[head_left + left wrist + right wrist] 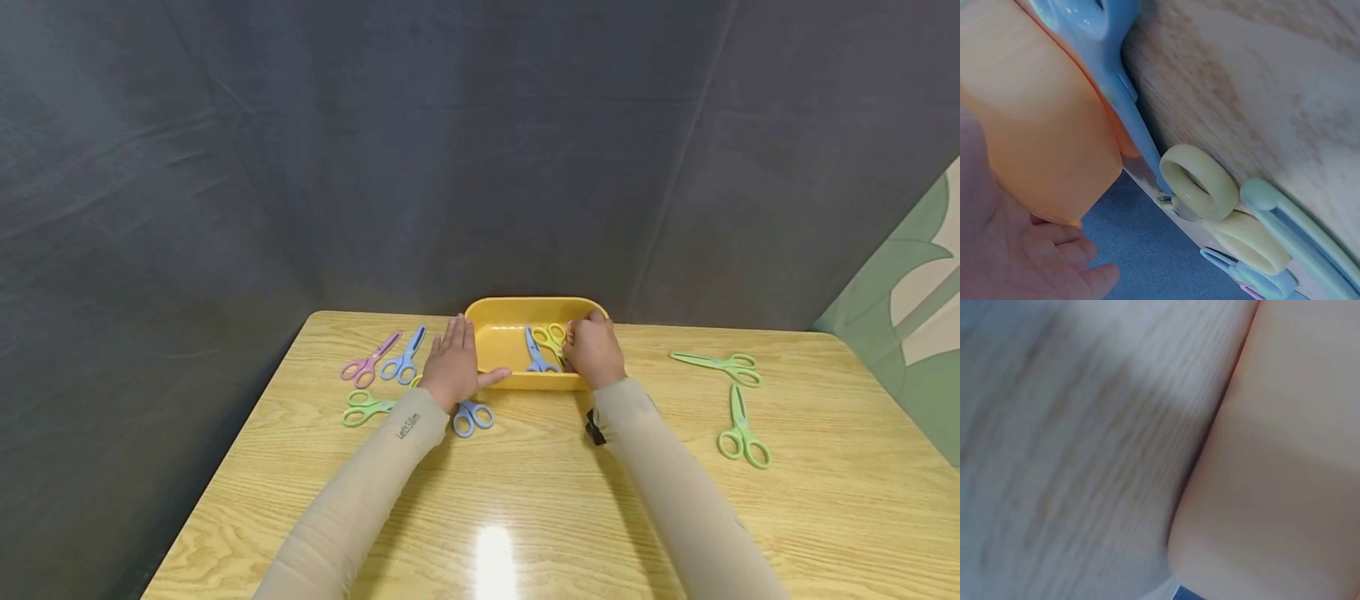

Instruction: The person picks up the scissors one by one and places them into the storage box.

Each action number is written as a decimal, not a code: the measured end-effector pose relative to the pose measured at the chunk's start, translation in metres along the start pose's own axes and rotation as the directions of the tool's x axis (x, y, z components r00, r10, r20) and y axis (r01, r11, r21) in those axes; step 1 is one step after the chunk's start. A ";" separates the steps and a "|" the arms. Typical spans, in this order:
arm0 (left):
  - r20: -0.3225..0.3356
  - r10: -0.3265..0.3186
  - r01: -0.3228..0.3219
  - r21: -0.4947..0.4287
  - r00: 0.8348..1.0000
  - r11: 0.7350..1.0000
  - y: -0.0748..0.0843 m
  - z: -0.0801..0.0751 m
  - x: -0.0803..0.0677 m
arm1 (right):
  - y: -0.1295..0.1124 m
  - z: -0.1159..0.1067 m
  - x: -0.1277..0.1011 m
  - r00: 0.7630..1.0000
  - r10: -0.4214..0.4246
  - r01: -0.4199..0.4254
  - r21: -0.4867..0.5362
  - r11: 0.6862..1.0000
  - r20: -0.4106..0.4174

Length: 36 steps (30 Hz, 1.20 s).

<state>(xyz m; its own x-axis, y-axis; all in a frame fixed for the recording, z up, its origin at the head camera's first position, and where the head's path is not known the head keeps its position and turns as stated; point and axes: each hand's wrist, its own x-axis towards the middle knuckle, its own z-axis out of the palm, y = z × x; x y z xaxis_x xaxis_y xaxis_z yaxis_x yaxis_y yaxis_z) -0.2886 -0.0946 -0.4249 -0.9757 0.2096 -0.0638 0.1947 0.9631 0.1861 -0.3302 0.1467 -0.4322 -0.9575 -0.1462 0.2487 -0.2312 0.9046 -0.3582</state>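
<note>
A yellow plastic bin stands at the table's far edge. My left hand lies along its left end, fingers straight against the wall and thumb over the front rim. Reaching into the right end, my right hand has curled fingers around pink scissors, of which only a small part shows. Blue scissors and yellow scissors lie inside, left of that hand. The right wrist view shows only the bin's wall and the table.
Left of the bin lie pink scissors, blue scissors, green scissors, partly hidden yellow scissors and more blue scissors. Two green scissors, one pair farther back and one nearer, lie right. A dark curtain hangs behind.
</note>
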 end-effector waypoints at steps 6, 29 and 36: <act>-0.004 0.005 -0.005 0.005 1.000 1.000 0.000 0.001 0.001 | 0.000 0.001 0.000 0.998 0.029 -0.029 0.005 1.000 0.047; 0.000 0.000 0.000 -0.016 1.000 1.000 0.000 -0.003 -0.002 | 0.000 -0.001 0.004 0.989 -0.001 0.001 0.000 1.000 0.150; 0.008 -0.004 0.004 -0.008 1.000 1.000 -0.001 0.001 0.002 | 0.000 -0.001 0.004 0.984 0.000 -0.001 0.005 1.000 0.179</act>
<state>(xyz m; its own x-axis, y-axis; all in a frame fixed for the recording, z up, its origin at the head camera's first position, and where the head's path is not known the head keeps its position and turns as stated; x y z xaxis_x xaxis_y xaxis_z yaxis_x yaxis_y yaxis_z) -0.2905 -0.0953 -0.4266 -0.9756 0.2070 -0.0725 0.1899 0.9626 0.1934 -0.3342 0.1468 -0.4304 -0.9728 -0.2158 0.0836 -0.2314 0.9027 -0.3627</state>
